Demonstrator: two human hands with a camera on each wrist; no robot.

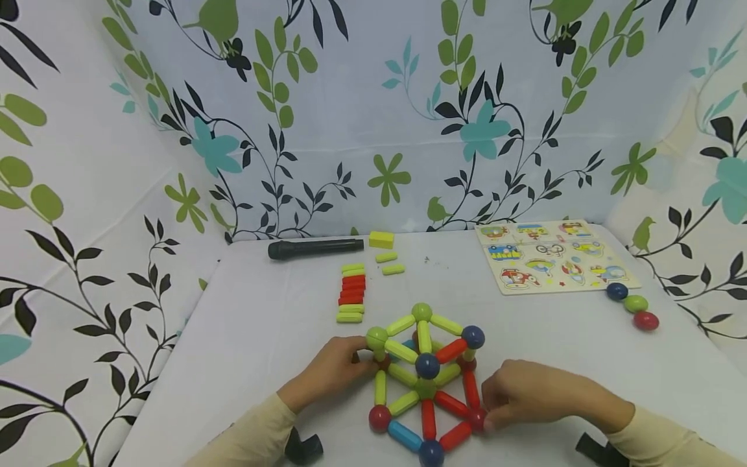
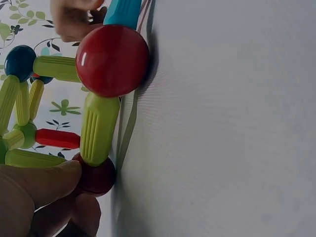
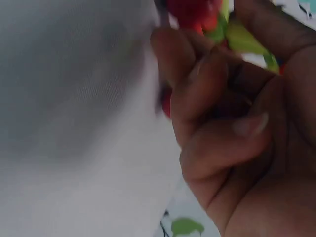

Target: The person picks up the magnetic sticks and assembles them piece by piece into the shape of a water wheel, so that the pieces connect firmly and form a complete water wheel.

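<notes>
A toy frame of coloured sticks and balls (image 1: 426, 389) stands on the table between the two hands, with green, blue and red balls joined by green, red and light-blue sticks. On its left side the left hand (image 1: 338, 366) pinches a dark red ball (image 2: 97, 178) between thumb and fingers. A green stick (image 2: 100, 129) links that ball to another red ball (image 2: 112, 60). At the frame's lower right, the right hand (image 1: 531, 392) holds a red ball (image 1: 476, 419) with thumb and forefinger. Its other fingers curl toward the palm in the right wrist view, partly blurred.
Loose green and red sticks (image 1: 352, 293) lie in a column behind the frame. Beyond are a black microphone (image 1: 316, 248), a yellow block (image 1: 381, 240) and two green sticks (image 1: 393, 269). A picture puzzle board (image 1: 548, 256) lies back right, near blue, green and red balls (image 1: 645, 320).
</notes>
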